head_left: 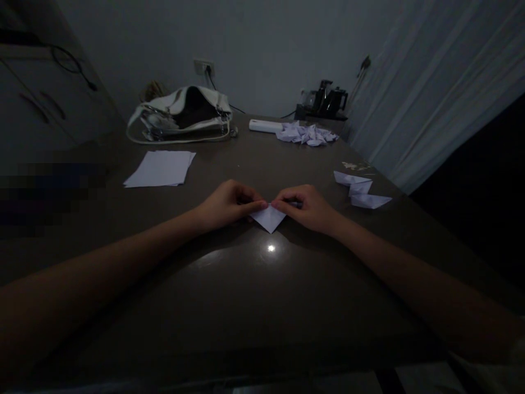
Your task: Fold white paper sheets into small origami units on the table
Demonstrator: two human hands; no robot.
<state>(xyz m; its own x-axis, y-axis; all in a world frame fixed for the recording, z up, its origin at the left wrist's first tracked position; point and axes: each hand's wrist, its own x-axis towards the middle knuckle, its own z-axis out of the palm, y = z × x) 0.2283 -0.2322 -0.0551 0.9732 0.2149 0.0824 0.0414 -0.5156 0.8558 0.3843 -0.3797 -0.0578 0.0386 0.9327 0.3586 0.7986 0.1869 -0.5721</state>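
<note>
A small folded sheet of white paper (269, 219) is held low over the dark table, its pointed corner toward me. My left hand (233, 203) pinches its upper edge from the left between thumb and fingers. From the right, my right hand (307, 207) grips the same edge, the two thumb tips almost touching at the middle. Both hands cover the paper's side corners. Folded paper boats (361, 191) lie in a short row to the right of my right hand. Farther left is a stack of flat white sheets (161, 168).
A white handbag (184, 115) sits at the back left of the table (262, 306). Toward the back right are a heap of folded paper pieces (307, 133) and a long white object (264, 126). Dark kettles (330, 99) stand behind, beside a pale curtain (426, 82).
</note>
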